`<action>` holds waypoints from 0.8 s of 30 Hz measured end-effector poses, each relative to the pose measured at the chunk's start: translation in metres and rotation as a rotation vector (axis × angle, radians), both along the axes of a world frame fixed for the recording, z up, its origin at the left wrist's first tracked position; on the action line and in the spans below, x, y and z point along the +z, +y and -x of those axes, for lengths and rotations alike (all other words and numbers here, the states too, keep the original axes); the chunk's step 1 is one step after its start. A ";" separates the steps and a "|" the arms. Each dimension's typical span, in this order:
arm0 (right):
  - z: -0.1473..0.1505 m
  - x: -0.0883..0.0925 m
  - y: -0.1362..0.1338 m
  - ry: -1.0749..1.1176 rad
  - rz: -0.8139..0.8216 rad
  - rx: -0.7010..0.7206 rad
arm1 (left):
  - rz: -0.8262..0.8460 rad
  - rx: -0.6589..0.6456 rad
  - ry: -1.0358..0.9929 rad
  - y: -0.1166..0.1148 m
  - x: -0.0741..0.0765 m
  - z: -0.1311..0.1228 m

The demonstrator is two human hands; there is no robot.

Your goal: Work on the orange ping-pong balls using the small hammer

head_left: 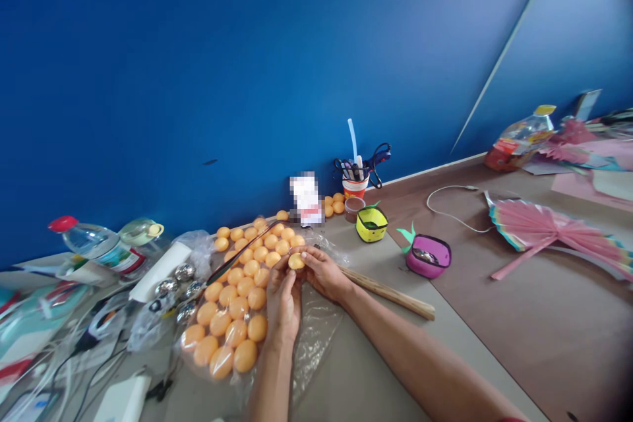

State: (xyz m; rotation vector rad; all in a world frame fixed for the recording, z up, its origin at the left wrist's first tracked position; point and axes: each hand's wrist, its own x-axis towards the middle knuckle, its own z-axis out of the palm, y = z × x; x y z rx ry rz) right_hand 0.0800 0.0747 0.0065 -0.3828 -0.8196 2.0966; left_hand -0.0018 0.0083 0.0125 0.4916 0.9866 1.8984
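orange ball (297,262) pinched by left hand (284,306) and right hand (325,275) | risk: ball could be dropped onto desk (539,336) | cause: grip loosened on rounded surface

Both hands raised over tabletop (361,382), short of back edge, fingertips brought close together. Left hand (284,297): thumb (289,281) uppermost, pointing toward back edge, fingers bent, palm side turned in toward right hand. Right hand (321,270): slightly nearer back edge, reaching across to left, thumb and fingers bent in pinch. Grip of each closed in. Left forearm (274,376) bare, running almost straight toward back edge. Right forearm (410,356) bare, longer in view, slanting in from near right. Wrists (349,295) apart.
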 end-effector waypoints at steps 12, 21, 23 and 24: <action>-0.001 -0.003 -0.001 -0.013 -0.016 0.018 | 0.020 -0.001 0.026 -0.001 0.003 0.002; -0.002 0.001 -0.002 -0.018 -0.036 0.025 | 0.015 -0.006 0.036 -0.002 0.003 0.002; -0.002 0.001 -0.001 -0.029 -0.039 0.028 | 0.013 -0.010 0.044 -0.002 0.003 0.001; -0.002 0.001 -0.001 -0.034 -0.036 0.028 | 0.014 -0.008 0.045 -0.001 0.003 0.001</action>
